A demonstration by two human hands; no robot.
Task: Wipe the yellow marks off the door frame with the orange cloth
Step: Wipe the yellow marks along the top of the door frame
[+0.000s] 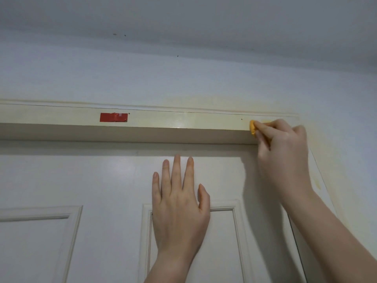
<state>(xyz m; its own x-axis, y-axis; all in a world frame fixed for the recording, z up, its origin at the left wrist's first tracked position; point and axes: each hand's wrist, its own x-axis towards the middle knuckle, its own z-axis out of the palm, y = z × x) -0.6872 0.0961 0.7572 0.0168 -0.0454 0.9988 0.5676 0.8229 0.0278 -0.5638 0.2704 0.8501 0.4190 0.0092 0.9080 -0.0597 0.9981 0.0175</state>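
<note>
The cream door frame (183,120) runs across the view above a white panelled door (102,180). My right hand (283,148) grips a small orange cloth (252,129) and presses it against the frame's top bar near its right corner. Only a bit of the cloth shows beyond my fingers. Faint yellow marks (317,183) stain the wall and the frame's right side near that corner. My left hand (179,203) lies flat on the door with its fingers straight and spread.
A red piece of tape (113,117) is stuck on the top bar, left of centre. The ceiling (183,21) hangs close above. Bare pale wall lies above and to the right of the frame.
</note>
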